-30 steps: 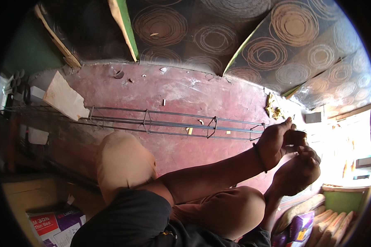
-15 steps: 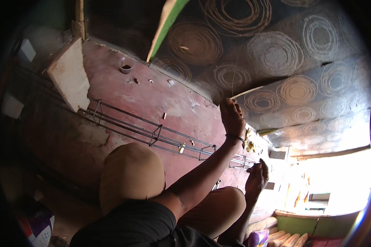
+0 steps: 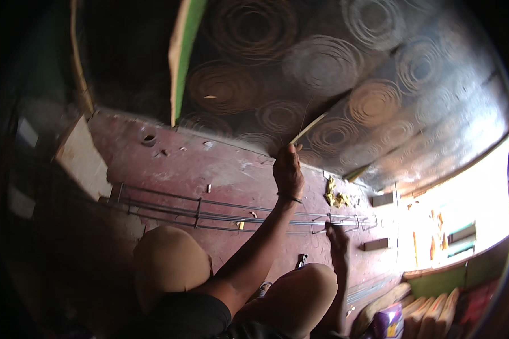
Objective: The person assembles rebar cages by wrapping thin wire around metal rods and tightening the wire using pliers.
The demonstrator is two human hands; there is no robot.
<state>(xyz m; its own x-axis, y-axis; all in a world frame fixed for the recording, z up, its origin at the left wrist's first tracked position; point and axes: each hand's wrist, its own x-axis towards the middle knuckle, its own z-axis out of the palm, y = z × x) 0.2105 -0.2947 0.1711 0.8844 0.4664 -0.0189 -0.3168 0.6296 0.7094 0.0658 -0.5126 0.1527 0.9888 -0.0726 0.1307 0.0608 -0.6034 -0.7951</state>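
My left hand (image 3: 289, 172), a dark band at its wrist, reaches forward over the floor near the foot of the patterned wall. Its fingers are closed on a thin wire (image 3: 303, 120), of which a fine length rises above them. My right hand (image 3: 337, 240) is farther right, over the right part of a long steel rebar cage (image 3: 220, 212). Its fingers look bent together beside a stirrup; what they hold, if anything, is too small and dark to tell. Under the left forearm, the cage runs from left to right across the floor.
Pliers (image 3: 302, 260) lie near my right knee (image 3: 308, 288). A broken pale slab (image 3: 85, 158) leans at the left, near a small cup (image 3: 148, 135). Grey blocks (image 3: 377, 244) and yellow scraps (image 3: 336, 198) lie right. Filled sacks (image 3: 435, 313) are at lower right. A green-edged strip (image 3: 184, 62) stands ahead.
The view has turned, so the wall and floor shift left. My right hand has moved leftward and slightly up, toward the cage's stirrups. My left hand keeps its closed grip.
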